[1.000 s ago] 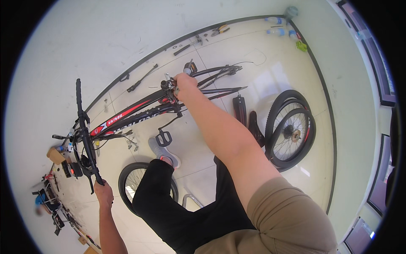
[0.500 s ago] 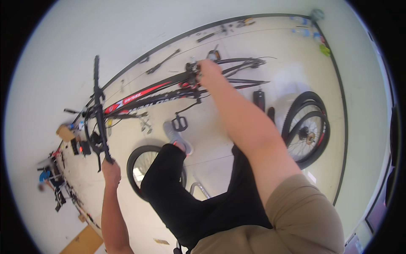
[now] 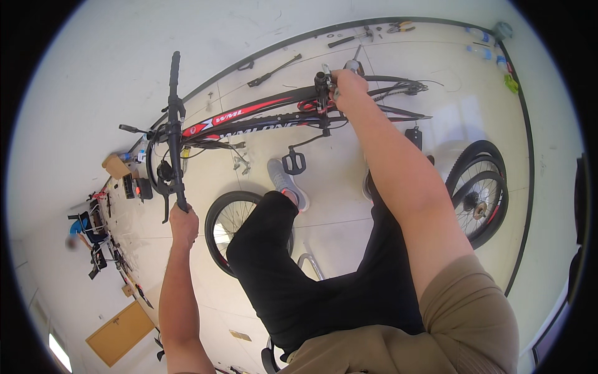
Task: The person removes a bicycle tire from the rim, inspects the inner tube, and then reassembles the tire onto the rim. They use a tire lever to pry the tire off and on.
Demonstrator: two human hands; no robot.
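A black bicycle frame [image 3: 261,100] with red and white markings lies across the view in front of me, its rear stays pointing right. The handlebar [image 3: 175,146] stands at the frame's left end. My left hand [image 3: 184,225] is closed round the handlebar's near grip, beside a brake lever [image 3: 166,209]. My right hand [image 3: 350,87] is closed on the frame near the top of the seat tube [image 3: 322,84]; its fingertips are partly hidden. Below that tube hangs a crank with a black pedal [image 3: 294,162]. No wheels are fitted at the rear stays.
Two loose wheels [image 3: 498,215] lie at right, and another wheel [image 3: 210,227] is beside my left leg. Along the far wall lie a hammer [image 3: 349,40], pliers [image 3: 400,27] and bottles [image 3: 479,52]. A cardboard box [image 3: 116,166] sits at left. Another person [image 3: 78,232] is farther off.
The view has shifted, so the bicycle and both hands appear farther right and higher. Both hands keep hold of the handlebar and frame.
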